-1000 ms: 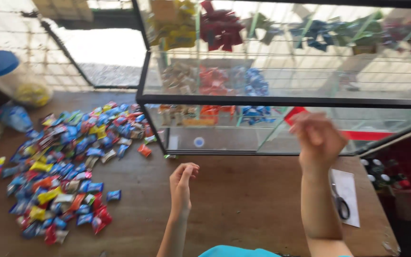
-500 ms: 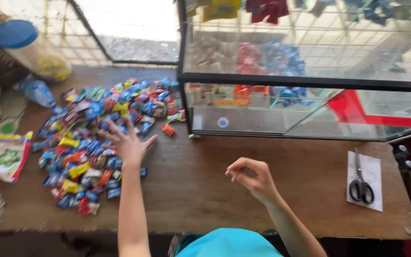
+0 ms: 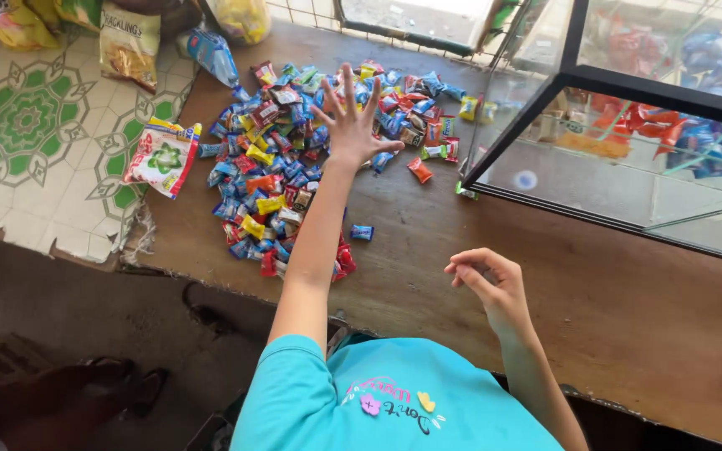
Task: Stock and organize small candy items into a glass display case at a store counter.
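Nearest, right hand (image 3: 495,288) hovering at about five o'clock over bare wooden counter (image 3: 628,334), fingers loosely curled together, apparently holding nothing. Farther out, left hand (image 3: 353,125) stretched toward eleven o'clock, fingers splayed wide, palm over the heap of wrapped candies (image 3: 294,159) spread across the counter's far left. Likely light, crinkly and slippery pieces, easily scattered; best pinched singly by a twisted wrapper end or scooped in a handful. At one to two o'clock beyond, glass display case (image 3: 628,150); at ten o'clock, snack packet (image 3: 162,159).
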